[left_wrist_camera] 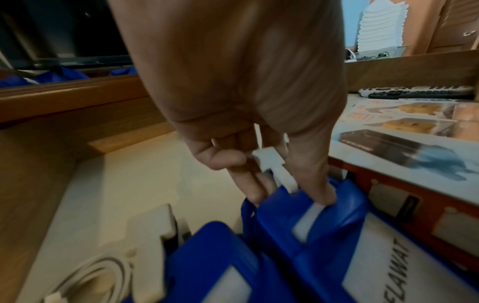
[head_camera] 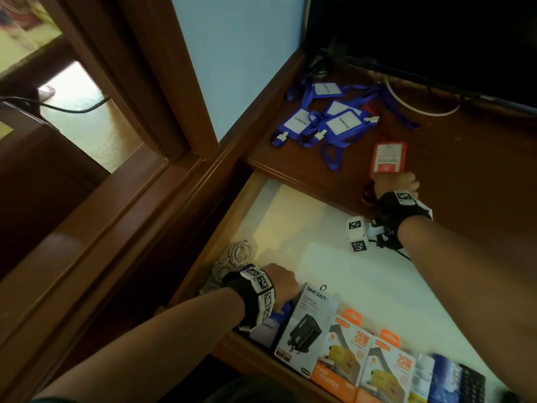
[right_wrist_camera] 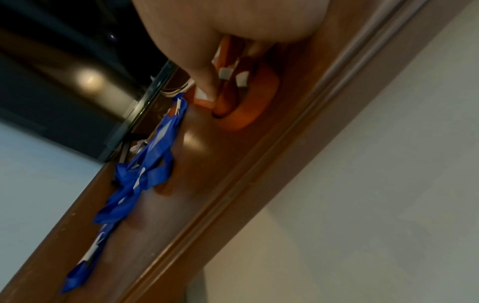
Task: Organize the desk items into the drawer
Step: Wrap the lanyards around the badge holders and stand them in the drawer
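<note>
1. At the far left of the head view, a coiled white cable (head_camera: 238, 253) is seen lying in the open drawer (head_camera: 290, 216), against its left wall.
2. Just beside the cable, the left hand (head_camera: 280, 282) is lowered into the drawer. In the left wrist view its fingers (left_wrist_camera: 318, 184) are curled and pinched on the white clip (left_wrist_camera: 274, 166) of a blue badge holder (left_wrist_camera: 318, 225), which is held at the drawer floor beside a second blue badge holder (left_wrist_camera: 220, 266).
3. To the right of that hand, a black-and-white charger box (head_camera: 308, 327) is laid flat in the drawer, followed by two orange charger boxes (head_camera: 363, 365) touching one another along the front edge.
4. Further right in the drawer, a dark remote (head_camera: 462, 385) is partly visible at the frame's lower edge.
5. On the desk top (head_camera: 465, 170), behind the drawer, a tangle of blue lanyards with badge holders (head_camera: 328, 120) is left lying.
6. To the right of that pile, an orange badge holder (head_camera: 388, 157) lies on the desk, near its front edge.
7. The right hand (head_camera: 396, 184) is placed at the near end of the orange badge holder. In the right wrist view its fingers (right_wrist_camera: 204, 82) are bent down around the orange strap (right_wrist_camera: 249, 108) and its white clips, gripping them against the desk.
8. A white cable (head_camera: 421, 107) and a dark screen (head_camera: 436, 39) are seen at the back right.
</note>
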Demonstrator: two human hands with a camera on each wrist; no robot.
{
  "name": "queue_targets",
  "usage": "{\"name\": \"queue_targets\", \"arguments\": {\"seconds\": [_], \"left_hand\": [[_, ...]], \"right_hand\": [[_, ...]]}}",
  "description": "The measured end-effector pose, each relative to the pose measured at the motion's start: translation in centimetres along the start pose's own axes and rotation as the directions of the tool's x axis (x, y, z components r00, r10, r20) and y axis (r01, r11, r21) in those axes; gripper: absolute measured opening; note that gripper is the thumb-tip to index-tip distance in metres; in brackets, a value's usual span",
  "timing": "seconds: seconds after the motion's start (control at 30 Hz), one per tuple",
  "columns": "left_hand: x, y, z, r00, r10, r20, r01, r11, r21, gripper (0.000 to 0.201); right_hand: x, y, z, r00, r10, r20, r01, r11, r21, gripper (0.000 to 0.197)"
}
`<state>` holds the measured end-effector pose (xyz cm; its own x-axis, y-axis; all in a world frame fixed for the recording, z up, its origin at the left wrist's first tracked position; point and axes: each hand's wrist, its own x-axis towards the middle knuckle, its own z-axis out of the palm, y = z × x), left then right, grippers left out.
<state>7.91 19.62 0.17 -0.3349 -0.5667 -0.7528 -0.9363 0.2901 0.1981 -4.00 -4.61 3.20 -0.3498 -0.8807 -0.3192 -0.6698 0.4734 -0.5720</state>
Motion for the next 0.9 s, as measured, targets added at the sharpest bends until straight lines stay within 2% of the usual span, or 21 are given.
{"name": "queue_targets", "arguments": {"seconds": [0.03,0.17,0.3,0.4,0.47,0.53,0.57,0.63,0.67,0.7,0.73,0.77,0.83,0.9], "left_hand": [[0.1,-0.1,0.2,1.000,-0.010,-0.021,0.009,1.000,-0.026,0.023],[0.1,-1.0,0.2,0.985,-0.049,-0.168,0.021,0.986,-0.163,0.045],[-0.9,-1.6,-1.6,0.945,-0.092,-0.315,-0.003,0.957,-0.290,0.042],[-2.1,-2.0,-3.8,0.871,-0.094,-0.483,-0.058,0.955,-0.291,0.037],[-3.1,-2.1,-5.8,0.778,-0.090,-0.622,-0.116,0.952,-0.282,0.038],[-4.1,-1.8,-8.2,0.644,-0.097,-0.759,-0.179,0.946,-0.272,0.044],[-4.6,-1.5,-9.4,0.558,-0.109,-0.822,-0.215,0.938,-0.271,0.049],[-5.6,-0.8,-11.8,0.368,-0.143,-0.919,-0.293,0.920,-0.260,0.062],[-6.0,-0.4,-12.9,0.300,-0.146,-0.943,-0.321,0.915,-0.244,0.068],[-6.3,0.0,-14.0,0.253,-0.138,-0.958,-0.336,0.916,-0.221,0.074],[-6.6,0.4,-14.9,0.227,-0.124,-0.966,-0.340,0.919,-0.198,0.079],[-7.0,0.7,-15.9,0.227,-0.118,-0.967,-0.328,0.925,-0.190,0.083],[-7.7,1.4,-17.5,0.268,-0.132,-0.954,-0.259,0.944,-0.203,0.086],[-8.0,1.9,-18.5,0.295,-0.107,-0.950,-0.235,0.955,-0.181,0.073]], "right_hand": [[-0.2,0.3,-0.3,1.000,-0.016,0.015,0.015,1.000,0.024,0.063],[-0.7,2.4,-1.6,0.996,-0.052,0.077,0.034,0.974,0.222,0.043],[-1.4,4.7,-2.9,0.988,-0.138,0.072,0.103,0.928,0.359,0.022],[-2.6,4.9,-4.4,0.970,-0.239,0.034,0.206,0.894,0.397,0.015],[-3.3,4.6,-5.7,0.942,-0.332,0.046,0.292,0.879,0.377,0.012],[-4.9,3.8,-7.4,0.892,-0.444,0.085,0.381,0.840,0.387,0.015],[-5.8,3.3,-8.4,0.861,-0.497,0.107,0.427,0.821,0.378,0.018],[-7.8,2.4,-10.4,0.770,-0.624,0.134,0.557,0.759,0.338,0.023],[-8.7,2.0,-11.3,0.716,-0.684,0.142,0.620,0.716,0.320,0.020],[-9.7,1.6,-12.2,0.661,-0.734,0.154,0.677,0.672,0.300,0.018],[-10.6,1.3,-13.1,0.610,-0.775,0.167,0.726,0.630,0.274,0.017],[-11.3,1.0,-13.9,0.566,-0.805,0.181,0.766,0.594,0.245,0.017],[-12.3,0.8,-15.5,0.496,-0.843,0.206,0.825,0.532,0.192,0.016],[-13.2,0.7,-17.0,0.449,-0.867,0.217,0.855,0.487,0.177,0.015]]}}
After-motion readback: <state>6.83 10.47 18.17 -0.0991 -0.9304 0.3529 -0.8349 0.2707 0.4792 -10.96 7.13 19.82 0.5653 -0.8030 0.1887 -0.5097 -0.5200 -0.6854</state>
